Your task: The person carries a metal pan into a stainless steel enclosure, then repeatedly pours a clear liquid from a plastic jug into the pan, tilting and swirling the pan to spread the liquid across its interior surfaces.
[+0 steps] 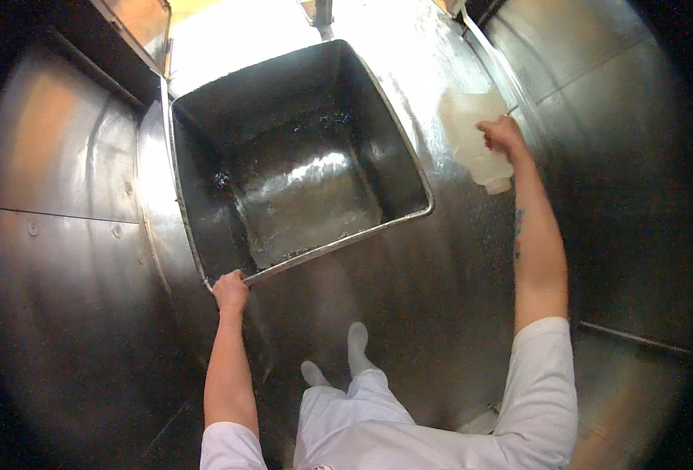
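Note:
A large, deep, square metal bin stands ahead of me, with wet shine and small dark bits inside. My left hand is closed around the rim at its near left corner. Out to the right, beyond the bin's side, my right hand is closed on a translucent whitish plastic jug. The jug's neck and mouth point back towards me, and its wide body reaches away. My palm hides the part of the jug that I grip.
Metal-panelled walls rise close on the left, and another metal wall stands on the right. The floor is smooth and shiny. My white boots stand on it behind the bin. Bright light comes from beyond the bin.

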